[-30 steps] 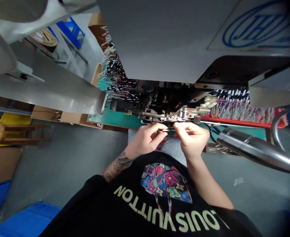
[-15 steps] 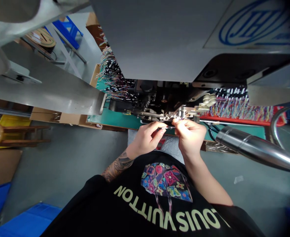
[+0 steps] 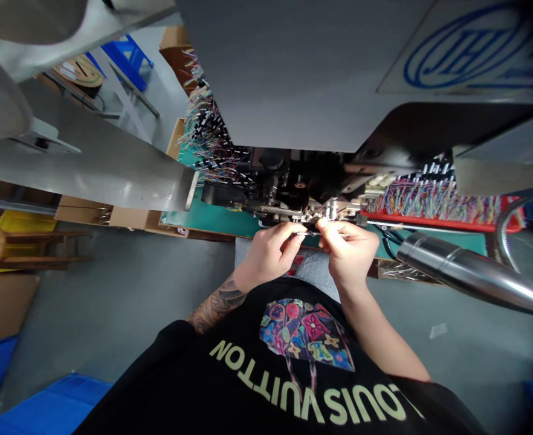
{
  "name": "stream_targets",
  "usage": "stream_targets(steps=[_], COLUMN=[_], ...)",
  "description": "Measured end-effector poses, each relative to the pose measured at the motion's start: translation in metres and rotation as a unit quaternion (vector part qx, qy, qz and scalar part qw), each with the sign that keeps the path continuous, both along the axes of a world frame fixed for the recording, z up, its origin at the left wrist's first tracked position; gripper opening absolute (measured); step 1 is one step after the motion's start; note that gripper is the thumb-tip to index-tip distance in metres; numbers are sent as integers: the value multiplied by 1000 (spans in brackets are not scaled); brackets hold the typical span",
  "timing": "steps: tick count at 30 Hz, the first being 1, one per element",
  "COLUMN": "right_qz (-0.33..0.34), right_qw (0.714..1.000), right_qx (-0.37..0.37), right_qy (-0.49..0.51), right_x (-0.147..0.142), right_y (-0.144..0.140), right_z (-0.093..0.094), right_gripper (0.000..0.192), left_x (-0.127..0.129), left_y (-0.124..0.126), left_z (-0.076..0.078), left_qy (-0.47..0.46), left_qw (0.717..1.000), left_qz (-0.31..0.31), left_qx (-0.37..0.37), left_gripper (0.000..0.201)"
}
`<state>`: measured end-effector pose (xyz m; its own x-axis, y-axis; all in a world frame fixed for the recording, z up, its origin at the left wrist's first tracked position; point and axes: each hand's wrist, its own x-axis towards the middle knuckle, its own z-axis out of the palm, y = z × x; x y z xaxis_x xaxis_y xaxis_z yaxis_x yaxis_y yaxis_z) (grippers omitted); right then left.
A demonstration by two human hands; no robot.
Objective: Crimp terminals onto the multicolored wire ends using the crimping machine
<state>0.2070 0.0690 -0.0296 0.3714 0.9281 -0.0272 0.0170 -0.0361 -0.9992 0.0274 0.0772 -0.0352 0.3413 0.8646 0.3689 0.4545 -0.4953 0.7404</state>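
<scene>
Between my hands, just in front of the machine's metal tooling (image 3: 330, 210), runs a short thin dark cable (image 3: 312, 231) with a pale stretch on its left side. My left hand (image 3: 271, 252) is closed, pinching the pale part between thumb and fingertips. The cable's other end goes into the closed fingers of my right hand (image 3: 352, 248), whose fingertips are right at the tooling. Fingers cover the cable's ends, and its tip is too small to make out. Above hangs the machine's large grey housing (image 3: 289, 84).
Many wire bundles (image 3: 212, 130) lie behind on the left of the green bench top (image 3: 212, 219). More coloured wires sit in a red tray (image 3: 479, 225) at the right. A shiny metal tube (image 3: 466, 272) juts in at right, a grey metal arm (image 3: 148, 181) at left.
Under the housing, a dark machine part has come lower and covers some of the pale pieces at its right. My hands have barely moved and keep hold of the cable.
</scene>
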Motion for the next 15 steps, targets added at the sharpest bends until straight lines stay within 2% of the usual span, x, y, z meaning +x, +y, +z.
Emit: stream_targets(steps=[3, 5, 6, 8, 10, 12, 14, 15], right_qz=[23, 64, 86, 137, 208, 289, 341, 355], right_qw=[1000, 997, 993, 983, 971, 955, 940, 935], right_qx=[1, 17, 26, 30, 6, -12, -8, -5], right_qy=[2, 40, 70, 121, 114, 59, 12, 1], right_x=[8, 18, 22, 27, 24, 16, 11, 12], right_y=[-6, -12, -14, -19, -23, -25, -25, -24], right_z=[-5, -10, -13, -16, -18, -17, -13, -11], right_gripper=[29, 38, 47, 56, 47, 34, 36, 39], left_x=[-4, -9, -12, -16, -15, -11, -7, -7], left_y=[0, 0, 0, -1, -4, -7, -10, -12], left_z=[2, 2, 2, -1, -5, -10, -14, -16], left_qy=[-12, -72, -121, -234, -326, -372, -378, -367], left_qw=[999, 990, 978, 934, 879, 836, 820, 828], left_qz=[-15, -52, -78, -131, -162, -174, -175, -171], left_qx=[-38, -107, -150, -236, -307, -363, -391, -388], left_gripper=[13, 12, 12, 19, 32, 42, 44, 43])
